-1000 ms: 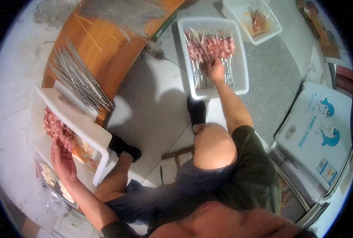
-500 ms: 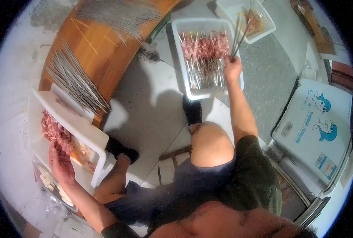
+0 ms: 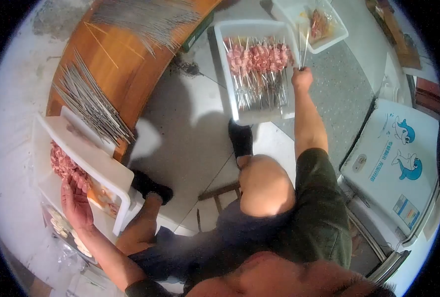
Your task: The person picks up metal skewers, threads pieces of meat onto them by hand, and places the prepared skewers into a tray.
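Note:
My right hand (image 3: 302, 79) is closed around a few thin metal skewers (image 3: 303, 49), which point away from me beside the right rim of a white tray (image 3: 232, 96). Rows of skewers threaded with raw meat (image 3: 259, 58) lie in that tray, their bare ends toward me. At the lower left, my left hand (image 3: 77, 205) is palm up, fingers stretched out and touching a pile of raw meat pieces (image 3: 64, 158). That pile sits in a white tub (image 3: 123, 173) with reddish liquid at its near end. The fingertips are partly hidden among the meat.
Loose metal skewers (image 3: 94, 101) lie in a bundle on the curved wooden table (image 3: 121, 44), with more (image 3: 150, 20) farther back. A second white container (image 3: 336, 37) holds bagged meat. On the right is a white lid (image 3: 393, 158) with blue dolphins. A plate of pale slices (image 3: 61, 225) sits lower left.
My right hand has moved right and slightly away from me with the skewers, off the tray's edge. The row of meat reaches nearer the right rim. My left hand stays almost still.

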